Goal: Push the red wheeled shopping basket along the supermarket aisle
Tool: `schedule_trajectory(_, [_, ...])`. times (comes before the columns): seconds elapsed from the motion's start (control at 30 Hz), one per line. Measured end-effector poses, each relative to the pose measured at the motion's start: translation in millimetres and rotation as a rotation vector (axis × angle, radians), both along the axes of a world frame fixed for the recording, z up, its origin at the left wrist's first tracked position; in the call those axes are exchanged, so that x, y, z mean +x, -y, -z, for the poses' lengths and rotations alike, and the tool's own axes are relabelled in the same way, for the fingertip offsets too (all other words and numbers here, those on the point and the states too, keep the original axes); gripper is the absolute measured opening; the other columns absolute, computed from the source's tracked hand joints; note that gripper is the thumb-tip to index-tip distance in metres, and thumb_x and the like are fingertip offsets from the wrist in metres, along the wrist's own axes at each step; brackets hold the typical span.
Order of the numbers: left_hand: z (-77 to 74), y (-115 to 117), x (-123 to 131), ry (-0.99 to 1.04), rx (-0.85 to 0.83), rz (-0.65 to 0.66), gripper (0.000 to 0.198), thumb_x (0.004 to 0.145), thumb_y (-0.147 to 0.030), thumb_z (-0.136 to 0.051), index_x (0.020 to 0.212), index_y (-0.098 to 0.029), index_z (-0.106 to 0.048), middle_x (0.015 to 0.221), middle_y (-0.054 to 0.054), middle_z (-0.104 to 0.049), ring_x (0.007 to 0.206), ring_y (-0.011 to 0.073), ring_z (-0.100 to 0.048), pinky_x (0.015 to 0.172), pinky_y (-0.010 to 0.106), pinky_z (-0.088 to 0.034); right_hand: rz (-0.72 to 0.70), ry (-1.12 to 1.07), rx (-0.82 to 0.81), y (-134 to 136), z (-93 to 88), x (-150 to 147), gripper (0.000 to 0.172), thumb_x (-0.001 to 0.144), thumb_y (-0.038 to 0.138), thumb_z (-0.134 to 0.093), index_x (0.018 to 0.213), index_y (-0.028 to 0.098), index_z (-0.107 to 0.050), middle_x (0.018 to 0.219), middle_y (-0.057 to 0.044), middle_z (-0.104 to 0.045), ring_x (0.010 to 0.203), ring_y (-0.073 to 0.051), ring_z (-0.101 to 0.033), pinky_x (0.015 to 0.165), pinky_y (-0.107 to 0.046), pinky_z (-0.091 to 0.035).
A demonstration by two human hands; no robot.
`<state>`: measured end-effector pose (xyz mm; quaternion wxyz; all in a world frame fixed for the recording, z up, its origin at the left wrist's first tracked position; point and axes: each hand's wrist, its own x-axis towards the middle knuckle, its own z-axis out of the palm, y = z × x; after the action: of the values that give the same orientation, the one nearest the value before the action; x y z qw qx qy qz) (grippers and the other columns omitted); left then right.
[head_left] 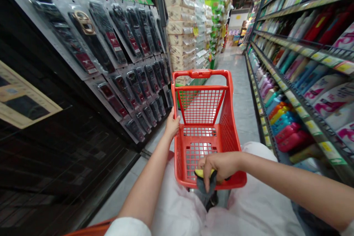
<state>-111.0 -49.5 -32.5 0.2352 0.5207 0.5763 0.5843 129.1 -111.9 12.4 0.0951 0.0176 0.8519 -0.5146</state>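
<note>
A red plastic shopping basket with grid panels stands in front of my lap, with nothing seen inside it. My left hand is closed on its left rim, the thumb on the inner side. At the near edge, my right hand is closed around a small dark grey and yellow item, whose exact kind I cannot make out. Part of that item hangs over the basket's near rim. White clothing covers my legs below.
Packaged belts hang on a dark display at the left. Stacked tissue packs stand beyond it. Shelves of bottles line the right side. A grey tiled aisle runs ahead. Another red edge shows at the lower left.
</note>
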Motion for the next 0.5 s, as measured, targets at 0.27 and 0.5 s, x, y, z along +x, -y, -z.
schedule_trajectory(0.27, [2.3, -20, 38, -0.047, -0.061, -0.173, 0.076, 0.077, -0.002, -0.042, 0.149, -0.015, -0.022, 0.155, 0.006, -0.026, 0.142, 0.0165, -0.023, 0.118, 0.031, -0.018, 0.23, 0.325, 0.453, -26, -22.1, 66, 0.042, 0.059, -0.002, -0.05, 0.082, 0.021, -0.076, 0.085, 0.0, -0.068, 0.076, -0.012, -0.058, 0.064, -0.018, -0.039])
schedule_trajectory(0.5, [4.4, -20, 67, -0.127, -0.14, -0.308, 0.077, 0.078, -0.004, -0.041, 0.151, -0.011, -0.015, 0.154, 0.013, -0.028, 0.141, 0.0211, -0.028, 0.116, 0.035, -0.025, 0.265, 0.4, 0.616, -28, -12.9, 67, 0.046, 0.068, 0.013, -0.056, 0.108, 0.03, -0.07, 0.103, 0.0, -0.072, 0.094, -0.021, -0.064, 0.069, -0.024, -0.042])
